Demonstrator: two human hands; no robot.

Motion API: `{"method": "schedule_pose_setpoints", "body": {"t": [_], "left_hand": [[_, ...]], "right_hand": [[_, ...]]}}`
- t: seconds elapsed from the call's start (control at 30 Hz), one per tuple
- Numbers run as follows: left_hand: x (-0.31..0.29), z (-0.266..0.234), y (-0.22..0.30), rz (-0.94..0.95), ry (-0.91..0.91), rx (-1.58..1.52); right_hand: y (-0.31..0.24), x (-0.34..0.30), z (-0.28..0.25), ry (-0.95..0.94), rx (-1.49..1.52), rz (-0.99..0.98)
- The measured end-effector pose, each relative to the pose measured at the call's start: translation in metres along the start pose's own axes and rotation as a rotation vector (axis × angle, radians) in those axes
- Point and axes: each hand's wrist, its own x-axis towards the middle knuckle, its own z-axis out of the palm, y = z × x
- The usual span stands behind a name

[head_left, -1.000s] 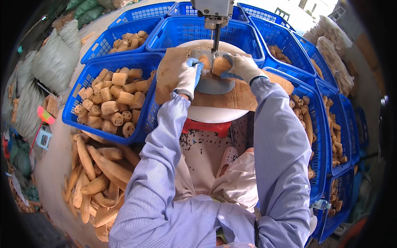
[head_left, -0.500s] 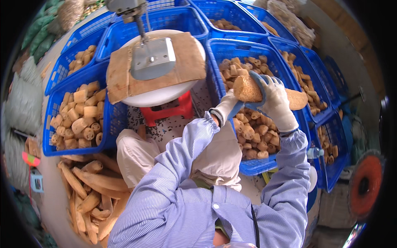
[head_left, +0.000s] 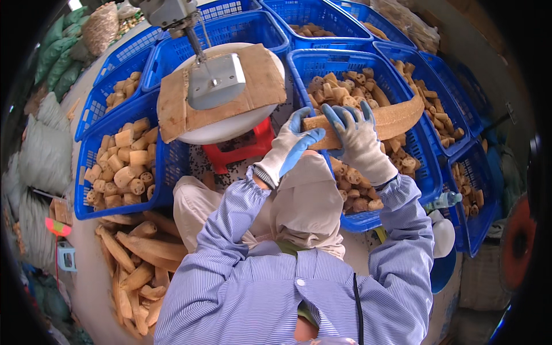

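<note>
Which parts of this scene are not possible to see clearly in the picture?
- Head view: the near end of the long loofah piece is covered by the left hand and right hand.
- The saw machine is cut off by the top edge.
- The red stool is mostly hidden under the white round table.
- Far baskets blur near the rim.

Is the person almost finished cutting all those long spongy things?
Not nearly. Blue baskets, like the left basket, already hold many short cut chunks. Right now the left hand and right hand hold one long loofah over another basket. A pile of whole loofahs lies uncut on the floor, away from the saw blade.
</note>
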Motion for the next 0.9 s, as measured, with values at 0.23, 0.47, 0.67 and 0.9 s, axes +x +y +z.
{"method": "schedule_pose_setpoints", "body": {"t": [0.23,0.47,0.67,0.9], "left_hand": [[-0.065,-0.114,0.052,0.236,0.24,0.206],[-0.053,-0.196,0.097,0.248,0.424,0.517],[-0.036,-0.247,0.114,0.167,0.478,0.621],[-0.034,-0.269,0.093,0.225,0.519,0.493]], "right_hand": [[-0.018,0.076,0.009,0.235,0.079,-0.127],[-0.065,0.181,0.033,0.41,0.113,-0.141],[-0.09,0.233,0.05,0.381,0.073,-0.091],[-0.105,0.248,0.058,0.337,0.103,-0.137]]}}
